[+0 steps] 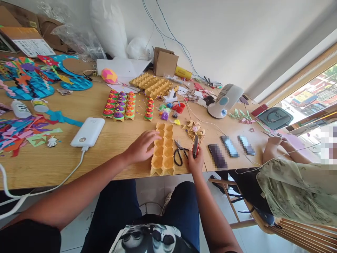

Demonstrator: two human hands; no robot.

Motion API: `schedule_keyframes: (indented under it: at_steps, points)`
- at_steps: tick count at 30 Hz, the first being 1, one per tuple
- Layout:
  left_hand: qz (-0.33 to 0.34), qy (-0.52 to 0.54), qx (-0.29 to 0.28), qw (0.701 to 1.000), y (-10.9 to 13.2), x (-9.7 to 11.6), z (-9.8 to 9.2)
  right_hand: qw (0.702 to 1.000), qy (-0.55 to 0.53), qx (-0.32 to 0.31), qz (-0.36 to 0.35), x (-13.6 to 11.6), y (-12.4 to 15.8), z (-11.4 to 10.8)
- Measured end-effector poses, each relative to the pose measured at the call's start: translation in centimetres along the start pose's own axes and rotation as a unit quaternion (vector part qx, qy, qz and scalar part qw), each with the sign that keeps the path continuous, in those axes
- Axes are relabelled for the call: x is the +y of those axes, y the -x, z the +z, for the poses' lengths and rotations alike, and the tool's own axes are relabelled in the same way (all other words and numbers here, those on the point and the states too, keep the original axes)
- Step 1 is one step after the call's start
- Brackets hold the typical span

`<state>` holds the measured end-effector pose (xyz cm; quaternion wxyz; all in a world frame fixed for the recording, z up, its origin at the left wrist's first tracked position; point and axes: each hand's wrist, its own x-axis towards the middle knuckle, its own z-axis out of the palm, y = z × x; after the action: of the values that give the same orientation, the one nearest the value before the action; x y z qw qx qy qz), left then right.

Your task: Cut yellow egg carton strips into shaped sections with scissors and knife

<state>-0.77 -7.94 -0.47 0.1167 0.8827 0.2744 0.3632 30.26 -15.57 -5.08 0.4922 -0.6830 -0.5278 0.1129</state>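
Note:
A tan egg-carton strip [163, 154] with two rows of cups lies lengthwise in front of me, at the table's near edge. My left hand [143, 147] is at its left side, fingers loosely spread, with the fingertips over the edge of the cups. My right hand [196, 160] grips a small dark tool with a red part [195, 147], held upright; its exact kind is unclear. Between the strip and my right hand lie black-handled scissors [178, 157], touching or close to the strip. Torn carton scraps [195, 129] lie just beyond my right hand.
Painted egg-carton strips [119, 105] stand beyond, with unpainted egg cartons [152, 84] behind. A white power bank [88, 132] with a cable lies left. Several phones [230, 146] and a small fan [225, 101] are right. Another person's hands [275, 141] rest at the far right.

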Motion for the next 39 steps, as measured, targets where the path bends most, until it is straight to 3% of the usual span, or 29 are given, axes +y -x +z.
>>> schedule_keyframes:
  at_steps: [5,12,18,23,25,27,30,32,34,37,39]
  points:
    - [0.038,-0.049,-0.084,0.995,5.0,1.9,-0.7,1.000,0.020,-0.015,-0.015,0.0,0.0,0.2]
    - [0.067,-0.058,-0.105,0.990,5.5,3.1,1.1,0.991,0.085,-0.099,-0.036,-0.4,0.3,0.2]
    - [0.039,0.032,-0.009,0.999,5.3,2.8,1.2,0.981,0.127,-0.136,-0.063,-0.9,0.0,0.2]
    - [-0.065,0.177,0.108,0.976,4.8,3.8,-0.2,0.980,0.146,-0.124,-0.060,-0.9,0.0,0.4]
    - [-0.132,0.262,0.164,0.942,4.5,4.5,-0.9,0.982,0.151,-0.100,-0.048,-0.7,0.0,0.5]
    - [-0.215,0.346,0.235,0.883,4.2,5.1,-1.4,0.985,0.157,-0.070,-0.034,-0.4,0.0,0.6]
    - [-0.317,0.486,0.331,0.744,3.5,5.5,-1.9,0.986,0.163,-0.034,-0.019,0.0,0.0,0.6]
    - [-0.353,0.576,0.348,0.650,3.0,5.4,-2.2,0.986,0.166,-0.013,-0.013,0.1,0.0,0.5]
    - [-0.395,0.618,0.353,0.581,2.8,5.0,-2.3,0.986,0.166,0.007,-0.011,0.1,0.1,0.4]
    - [-0.470,0.630,0.364,0.500,3.0,4.0,-2.3,0.986,0.167,0.020,-0.022,0.0,0.3,0.3]
    - [-0.510,0.631,0.356,0.463,3.4,3.4,-2.4,0.985,0.166,0.013,-0.033,-0.1,0.4,0.3]
